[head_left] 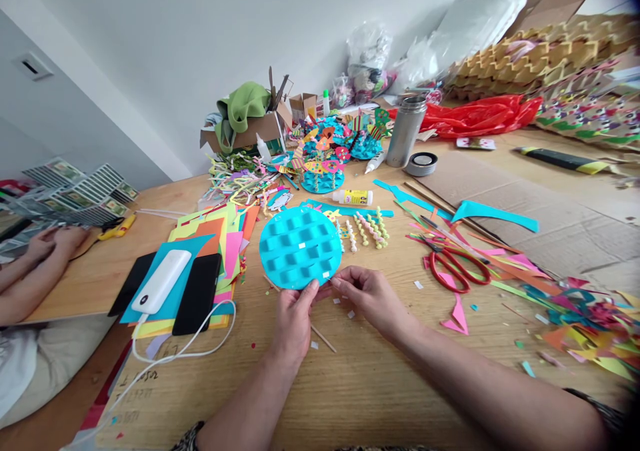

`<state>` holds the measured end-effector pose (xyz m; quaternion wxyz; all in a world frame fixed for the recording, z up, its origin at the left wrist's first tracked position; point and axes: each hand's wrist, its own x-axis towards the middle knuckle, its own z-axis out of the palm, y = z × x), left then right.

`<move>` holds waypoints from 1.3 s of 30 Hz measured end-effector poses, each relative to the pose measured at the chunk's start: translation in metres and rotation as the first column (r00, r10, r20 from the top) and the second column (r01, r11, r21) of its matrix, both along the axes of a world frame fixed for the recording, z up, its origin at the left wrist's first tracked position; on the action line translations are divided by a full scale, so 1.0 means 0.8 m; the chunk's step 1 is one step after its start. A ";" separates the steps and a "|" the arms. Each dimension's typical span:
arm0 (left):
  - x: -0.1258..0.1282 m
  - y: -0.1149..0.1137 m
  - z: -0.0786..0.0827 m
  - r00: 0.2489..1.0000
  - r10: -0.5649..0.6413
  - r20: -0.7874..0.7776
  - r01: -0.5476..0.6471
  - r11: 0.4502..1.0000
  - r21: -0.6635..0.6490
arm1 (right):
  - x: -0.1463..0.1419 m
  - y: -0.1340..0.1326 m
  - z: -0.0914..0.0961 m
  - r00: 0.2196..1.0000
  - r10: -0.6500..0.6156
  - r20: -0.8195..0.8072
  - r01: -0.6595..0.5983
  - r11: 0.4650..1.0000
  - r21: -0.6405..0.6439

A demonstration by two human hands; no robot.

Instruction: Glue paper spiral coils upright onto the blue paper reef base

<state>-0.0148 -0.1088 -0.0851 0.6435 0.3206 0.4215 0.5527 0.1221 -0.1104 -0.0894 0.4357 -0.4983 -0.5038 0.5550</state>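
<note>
My left hand (300, 311) grips the lower edge of a round blue disc (295, 238) with rows of raised bumps, its thumb on top. Two small white squares (302, 245) lie on the disc's face. At the disc's lower right edge my right hand (370, 294) is closed in a pinch; what sits between its fingertips is too small to make out. Just beyond the disc are twisted pastel strips (370, 230) and a yellow-labelled glue bottle (353, 197). A thin wooden stick (324, 338) lies partly under my left hand.
Red-handled scissors (457, 271) and paper scraps (565, 311) lie right. Coloured paper (230, 238), a white power bank (163, 281) and a black phone (198, 294) are left. Behind stand blue paper-fish models (323, 171) and a steel flask (406, 131). Another person's hands (55, 241) rest far left.
</note>
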 end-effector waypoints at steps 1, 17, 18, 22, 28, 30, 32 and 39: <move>0.000 0.000 0.000 1.000 -0.004 0.004 0.004 1.000 0.001 | 0.000 0.000 0.000 1.000 -0.003 0.001 0.003 1.000 -0.001; 0.001 -0.001 -0.002 0.999 -0.011 0.035 0.012 1.000 -0.023 | -0.004 -0.001 -0.002 0.945 0.005 -0.326 -0.037 0.995 -0.092; 0.000 -0.001 -0.003 0.999 -0.011 0.038 0.012 1.000 -0.024 | -0.004 -0.001 -0.003 0.944 -0.003 -0.330 -0.031 0.995 -0.098; 0.000 -0.002 -0.003 0.999 -0.008 0.049 0.010 0.999 -0.043 | -0.004 0.000 -0.003 0.936 -0.005 -0.352 -0.036 0.993 -0.109; 0.000 -0.003 0.000 0.998 -0.015 0.057 0.018 0.998 -0.052 | -0.004 0.000 -0.001 0.934 -0.022 -0.357 -0.026 0.991 -0.128; 0.000 -0.002 0.000 0.998 -0.013 0.059 0.016 0.999 -0.044 | -0.004 0.000 -0.001 0.931 -0.026 -0.365 -0.024 0.991 -0.132; 0.000 -0.002 -0.001 0.998 -0.011 0.061 0.014 0.999 -0.036 | -0.004 0.000 0.000 0.927 -0.028 -0.374 -0.024 0.991 -0.132; -0.001 -0.002 0.000 0.998 0.000 0.059 0.002 0.999 -0.036 | -0.004 0.001 0.002 0.929 -0.044 -0.368 -0.002 0.992 -0.123</move>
